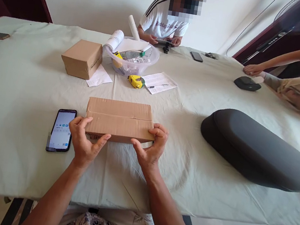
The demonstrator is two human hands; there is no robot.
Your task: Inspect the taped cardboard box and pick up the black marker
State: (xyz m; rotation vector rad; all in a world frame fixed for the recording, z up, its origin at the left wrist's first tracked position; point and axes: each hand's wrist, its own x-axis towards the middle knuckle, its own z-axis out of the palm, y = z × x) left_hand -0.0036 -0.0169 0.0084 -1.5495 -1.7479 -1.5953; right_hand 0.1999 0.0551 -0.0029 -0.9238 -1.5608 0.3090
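A closed brown cardboard box [118, 118] is in front of me at the middle of the table, its top seam running left to right. My left hand [86, 142] grips its left end, fingers on the side and thumb at the near face. At the opposite end my right hand [151, 145] holds it the same way. Whether the box rests on the cloth or is slightly raised, I cannot tell. Just left of my left hand lies a phone [61, 130] with its screen lit.
Beyond the box are a second cardboard box [81, 58], a plastic basin [155, 57] of bottles and rolls, a yellow tape measure [136, 81] and a printed sheet [162, 82]. A long dark padded case [259, 148] lies right. One person [165, 23] sits opposite; another person's arm [279, 61] reaches in.
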